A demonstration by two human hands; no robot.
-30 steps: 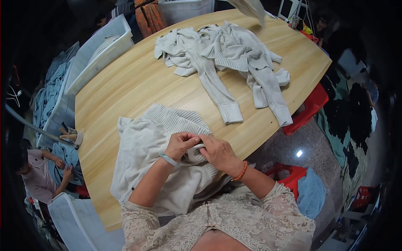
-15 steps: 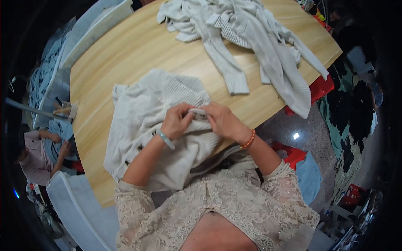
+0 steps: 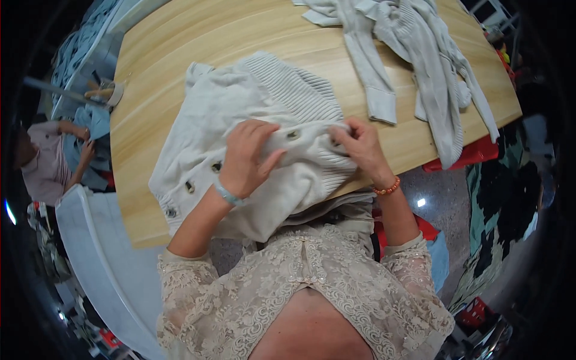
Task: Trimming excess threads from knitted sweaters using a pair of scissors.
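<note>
A cream knitted cardigan [image 3: 222,102] lies spread on the wooden table in front of me, its ribbed hem toward the far right. Along its front band sit several dark buttons [image 3: 216,167], running from the near left up to between my hands. My left hand [image 3: 247,157] rests on the knit beside the band, thumb and fingers apart. At the band's right end, by the ribbing, my right hand [image 3: 363,151] pinches the cardigan's edge between thumb and fingers. The fingertips partly cover a dark button there.
More pale knitwear [image 3: 414,66] is heaped at the table's [image 3: 162,54] far right. A small cup of tools [image 3: 108,93] stands at the left edge. Beyond it another person [image 3: 51,150] handles blue cloth. A pale bin [image 3: 102,252] stands near left; dark and green garments lie on the right-hand floor.
My hands have moved apart from their joint pinch on the band, which now lies flatter with its buttons showing. The left hand has opened. The whole view has shifted.
</note>
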